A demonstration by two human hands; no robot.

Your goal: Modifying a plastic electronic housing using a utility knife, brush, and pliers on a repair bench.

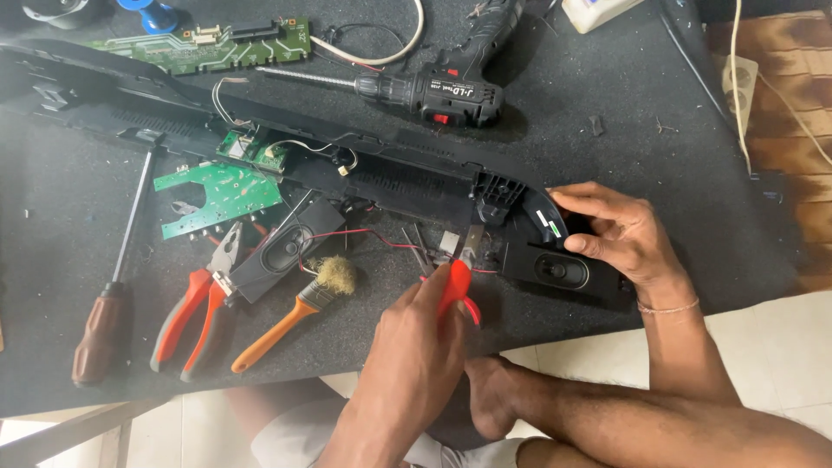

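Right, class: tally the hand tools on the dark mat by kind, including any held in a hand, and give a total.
Pliers: 2, one lying on the mat, one red-handled pair in the left hand
Screwdriver: 1
Brush: 1
Drill: 1
Total: 5

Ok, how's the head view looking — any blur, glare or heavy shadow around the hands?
Head view: even, soft light, no glare on the dark mat; the left hand with the red cutters looks slightly soft, the right hand on the speaker is sharp; faint shadow under the drill; edges bend a little.
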